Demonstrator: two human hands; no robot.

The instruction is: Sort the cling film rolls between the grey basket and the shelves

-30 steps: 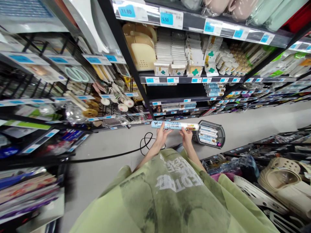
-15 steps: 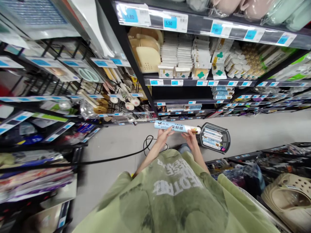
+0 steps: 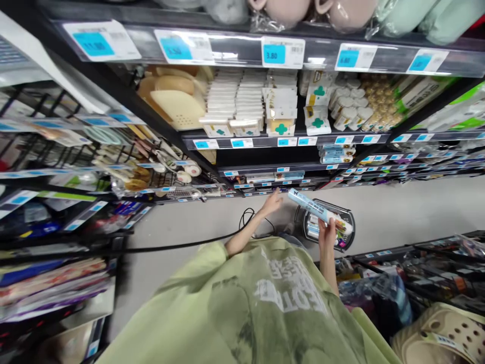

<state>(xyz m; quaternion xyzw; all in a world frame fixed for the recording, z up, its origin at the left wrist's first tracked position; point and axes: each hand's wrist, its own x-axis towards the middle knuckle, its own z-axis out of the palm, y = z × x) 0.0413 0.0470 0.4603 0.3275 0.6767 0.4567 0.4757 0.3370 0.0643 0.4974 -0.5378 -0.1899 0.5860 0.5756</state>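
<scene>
mostly, the pale-blue roll [image 3: 307, 203] juts leftward from the right hand's fingers [image 3: 332, 226].

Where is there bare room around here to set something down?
Bare grey floor lies right of the black plastic basket and beyond the long black cord; bare dark shelf left of the stacked blue-and-white rolls. Crowded: the loaded basket, under the pale-blue printed roll in the right hand, and around the white packets.

The right hand [image 3: 327, 233] holds a printed roll [image 3: 315, 209] over a basket [image 3: 353, 230].
</scene>
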